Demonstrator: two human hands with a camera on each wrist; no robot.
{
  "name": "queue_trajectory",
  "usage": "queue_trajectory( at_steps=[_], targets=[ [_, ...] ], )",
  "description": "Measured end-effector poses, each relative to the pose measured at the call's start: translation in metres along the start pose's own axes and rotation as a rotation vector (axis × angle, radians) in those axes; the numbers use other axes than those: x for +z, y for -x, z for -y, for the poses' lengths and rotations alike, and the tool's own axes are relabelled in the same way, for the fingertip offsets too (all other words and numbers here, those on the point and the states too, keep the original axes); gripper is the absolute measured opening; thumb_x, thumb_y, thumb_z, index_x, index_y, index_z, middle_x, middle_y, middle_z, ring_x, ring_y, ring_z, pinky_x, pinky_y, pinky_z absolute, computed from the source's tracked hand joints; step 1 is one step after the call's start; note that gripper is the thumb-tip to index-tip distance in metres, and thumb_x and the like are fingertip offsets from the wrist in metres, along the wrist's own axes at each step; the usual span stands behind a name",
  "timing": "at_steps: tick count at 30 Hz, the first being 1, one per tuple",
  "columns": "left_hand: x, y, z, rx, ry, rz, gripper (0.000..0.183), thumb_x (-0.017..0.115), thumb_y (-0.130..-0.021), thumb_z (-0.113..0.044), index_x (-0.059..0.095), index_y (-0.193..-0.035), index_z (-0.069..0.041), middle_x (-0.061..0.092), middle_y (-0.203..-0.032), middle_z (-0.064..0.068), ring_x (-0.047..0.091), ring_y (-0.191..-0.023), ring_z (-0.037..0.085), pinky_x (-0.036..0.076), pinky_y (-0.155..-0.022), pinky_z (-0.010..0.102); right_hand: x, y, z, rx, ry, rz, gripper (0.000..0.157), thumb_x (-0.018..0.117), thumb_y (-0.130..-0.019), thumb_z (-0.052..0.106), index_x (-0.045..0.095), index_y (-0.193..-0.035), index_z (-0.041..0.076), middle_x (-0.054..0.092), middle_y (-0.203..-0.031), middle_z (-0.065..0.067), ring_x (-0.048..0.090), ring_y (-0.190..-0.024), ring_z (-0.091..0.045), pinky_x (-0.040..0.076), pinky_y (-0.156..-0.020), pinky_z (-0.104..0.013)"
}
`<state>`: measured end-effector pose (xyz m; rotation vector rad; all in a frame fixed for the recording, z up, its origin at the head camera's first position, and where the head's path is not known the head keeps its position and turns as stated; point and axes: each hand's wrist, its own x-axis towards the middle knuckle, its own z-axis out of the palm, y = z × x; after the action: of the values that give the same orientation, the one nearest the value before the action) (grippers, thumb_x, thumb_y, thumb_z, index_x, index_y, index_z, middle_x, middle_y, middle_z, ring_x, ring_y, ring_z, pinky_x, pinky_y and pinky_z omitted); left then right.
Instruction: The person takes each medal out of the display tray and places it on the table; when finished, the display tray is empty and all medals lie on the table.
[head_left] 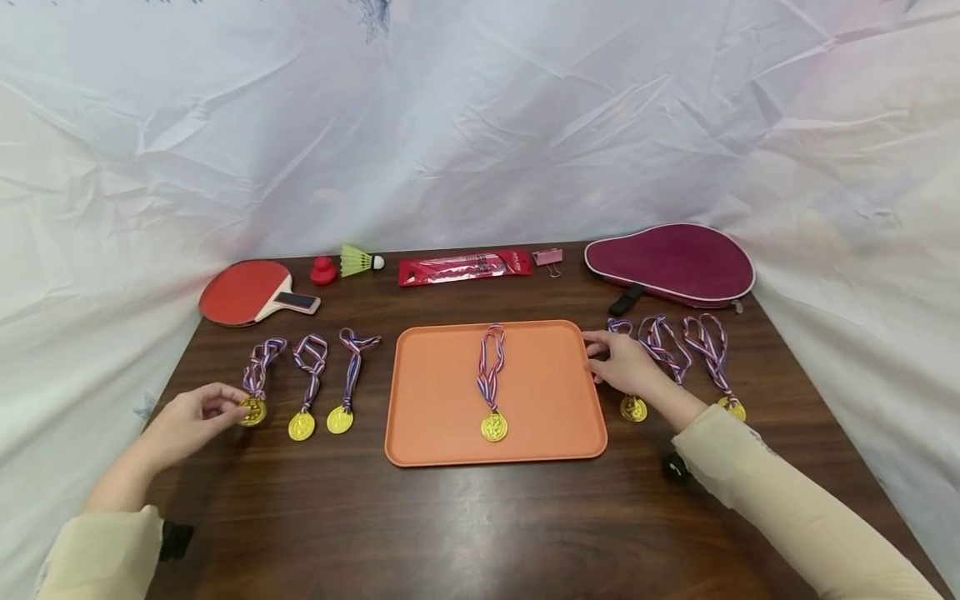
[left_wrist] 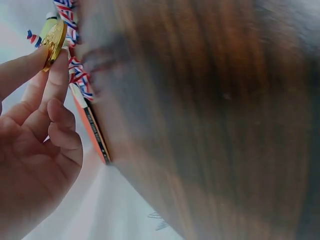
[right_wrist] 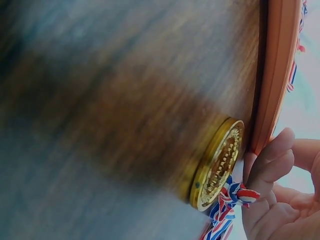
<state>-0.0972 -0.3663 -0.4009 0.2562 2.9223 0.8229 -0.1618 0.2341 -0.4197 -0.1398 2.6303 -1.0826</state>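
Observation:
My left hand pinches a gold medal by its disc between thumb and fingers at the left of the table. Its striped ribbon trails away toward the back. Two more medals lie just to the right, a nearer medal and a farther medal. In the middle is an orange tray with one medal on it, ribbon stretched backward. My right hand holds the tray's right rim. Beneath that forearm lies another medal, partly covered in the head view.
Farther right lie more ribboned medals, one medal at the end. Along the back are a red paddle, red rubber duck, shuttlecock, red packet, pink binder clip and maroon paddle case. Cloth hangs behind.

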Motion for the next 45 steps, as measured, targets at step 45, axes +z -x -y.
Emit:
queue_trajectory(
  at_steps=[45],
  targets=[
    [0.021,-0.009,-0.06,0.059,-0.062,-0.107,0.02,0.063,-0.084,-0.029,0.063,-0.094,-0.012,0.054,-0.064,-0.001,0.046,-0.055,0.01,0.036,-0.048,0.026,0.001,0.002,0.002,0.018,-0.002,-0.015,0.049,0.057,-0.086,0.009,0.042,-0.132,0.008,0.059,-0.1,-0.01,0.06,-0.061,-0.018,0.045,-0.053,-0.032]
  ],
)
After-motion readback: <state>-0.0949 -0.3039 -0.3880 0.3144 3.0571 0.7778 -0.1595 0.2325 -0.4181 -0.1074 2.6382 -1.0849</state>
